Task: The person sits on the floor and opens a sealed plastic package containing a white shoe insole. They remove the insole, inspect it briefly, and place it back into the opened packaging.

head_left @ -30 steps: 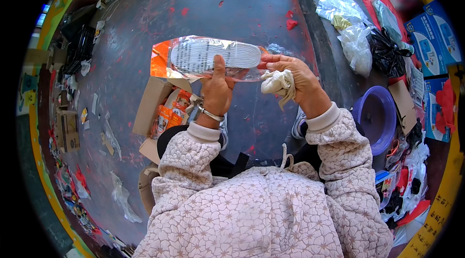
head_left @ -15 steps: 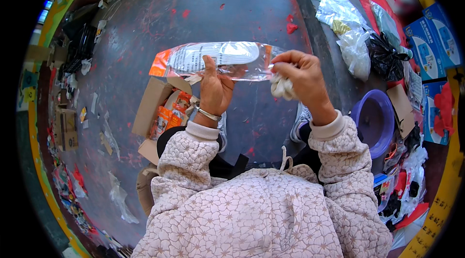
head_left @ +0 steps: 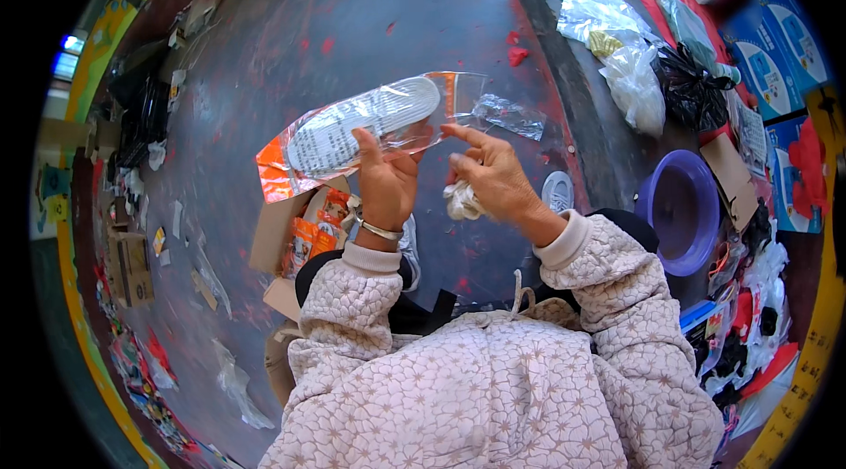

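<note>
A pair of white insoles, or a single one, with dark print (head_left: 366,121) lies inside a clear plastic bag with orange ends (head_left: 275,168). My left hand (head_left: 388,183) is closed on the bag's near edge, thumb on top, and holds it tilted, right end farther away. My right hand (head_left: 493,174) points its index finger at the bag's near right edge; whether it touches, I cannot tell. Its other fingers curl around a crumpled off-white cloth (head_left: 463,202). Just past the bag's right end shows a clear plastic strip (head_left: 511,117); whether it is attached is unclear.
By my left knee stands an open cardboard box (head_left: 275,236) with orange packets (head_left: 304,244). A purple basin (head_left: 679,214) is at my right. Plastic bags (head_left: 634,86), a black bag (head_left: 692,90) and blue boxes (head_left: 780,55) lie farther right. Scraps litter the left floor.
The bag has tilted, its left end coming nearer me. My right hand has let go of the bag's right end and moved nearer and left. The loose-looking plastic strip now shows separately.
</note>
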`<state>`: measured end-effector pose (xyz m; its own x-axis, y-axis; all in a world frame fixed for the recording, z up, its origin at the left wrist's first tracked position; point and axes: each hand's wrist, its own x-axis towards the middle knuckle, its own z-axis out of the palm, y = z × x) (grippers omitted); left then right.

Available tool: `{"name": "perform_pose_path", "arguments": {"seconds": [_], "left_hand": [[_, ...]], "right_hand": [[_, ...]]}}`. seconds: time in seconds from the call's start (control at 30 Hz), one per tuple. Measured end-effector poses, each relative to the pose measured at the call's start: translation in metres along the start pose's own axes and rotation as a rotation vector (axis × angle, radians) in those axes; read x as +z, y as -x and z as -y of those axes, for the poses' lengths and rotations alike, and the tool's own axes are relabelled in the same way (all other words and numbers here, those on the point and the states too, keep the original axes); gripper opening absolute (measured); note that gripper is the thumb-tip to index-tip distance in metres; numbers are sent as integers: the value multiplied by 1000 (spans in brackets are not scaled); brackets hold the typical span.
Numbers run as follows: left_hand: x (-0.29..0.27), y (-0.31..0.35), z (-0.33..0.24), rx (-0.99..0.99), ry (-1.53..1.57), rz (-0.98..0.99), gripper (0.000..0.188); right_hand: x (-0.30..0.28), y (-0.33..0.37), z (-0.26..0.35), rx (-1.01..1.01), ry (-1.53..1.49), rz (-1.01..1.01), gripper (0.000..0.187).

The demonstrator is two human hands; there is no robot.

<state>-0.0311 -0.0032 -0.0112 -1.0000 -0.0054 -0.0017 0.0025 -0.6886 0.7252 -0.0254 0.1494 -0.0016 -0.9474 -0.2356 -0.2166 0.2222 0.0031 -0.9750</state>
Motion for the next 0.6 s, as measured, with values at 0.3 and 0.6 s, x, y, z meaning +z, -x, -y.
{"name": "perform_pose_path", "arguments": {"seconds": [0.3,0.6], "left_hand": [[-9,-4,0,-60,131,-101,34],[-4,1,0,-142,-42,30,40]], "right_hand": [[-16,-8,3,125,-522,-257,16],[-27,-10,5,231,-394,-81,20]]}}
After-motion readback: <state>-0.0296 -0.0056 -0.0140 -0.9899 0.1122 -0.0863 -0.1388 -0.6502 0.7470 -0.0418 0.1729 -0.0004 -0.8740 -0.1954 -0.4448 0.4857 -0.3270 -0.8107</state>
